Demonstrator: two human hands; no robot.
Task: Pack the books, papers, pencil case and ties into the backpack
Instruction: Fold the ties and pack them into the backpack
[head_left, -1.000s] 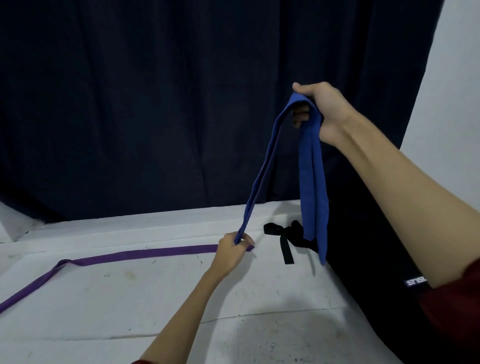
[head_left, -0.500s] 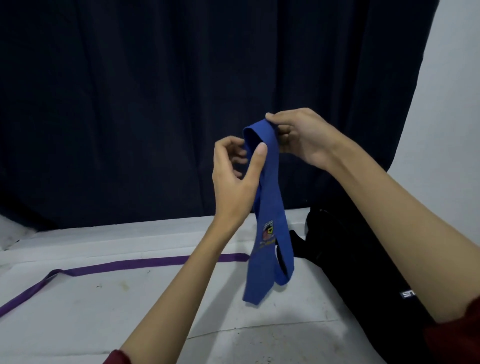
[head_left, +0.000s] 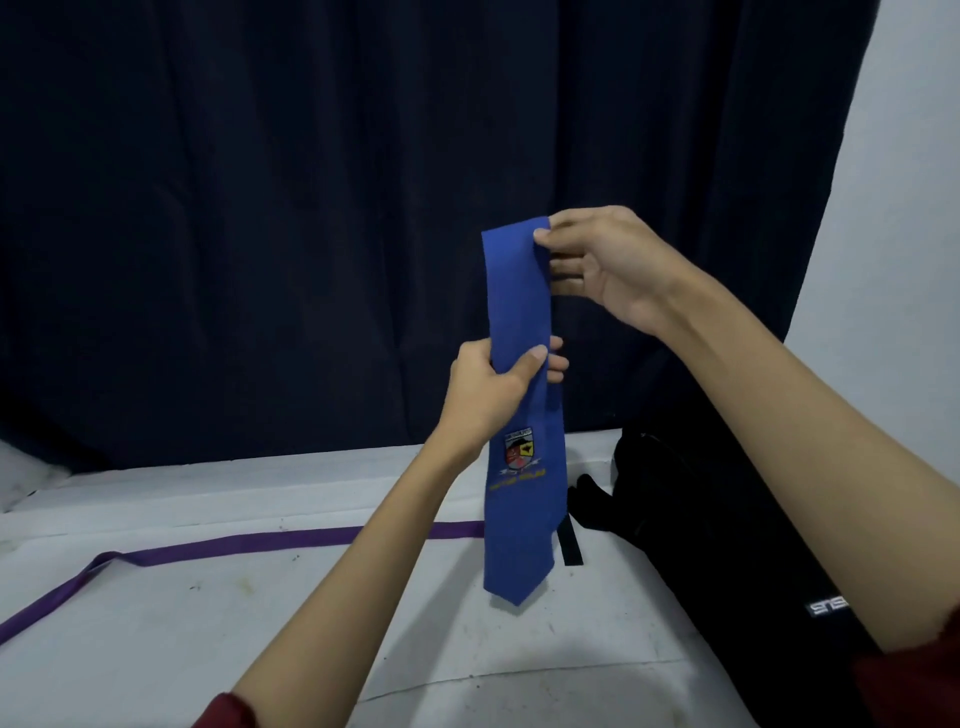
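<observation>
A royal-blue cloth tie with an embroidered crest (head_left: 522, 415) hangs doubled over in mid-air, above the white tabletop (head_left: 260, 623) and just left of the black fabric backpack (head_left: 727, 519), which lies at the right edge of the table. The right hand (head_left: 608, 265) pinches the folded top of the tie between thumb and fingertips; the left hand (head_left: 491, 384) is wrapped around the tie at mid-length, thumb in front and fingers behind. The tie looks light, limp and rather smooth, so it will probably sag and slide open unless both layers are held together; the fold and the midpoint seem the sensible places to grip before folding again. Its pointed tip hangs free near the table. A long purple fabric tie (head_left: 234, 545) lies flat on the tabletop to the left. Whether the backpack's mouth is open is hard to tell in the dark.
</observation>
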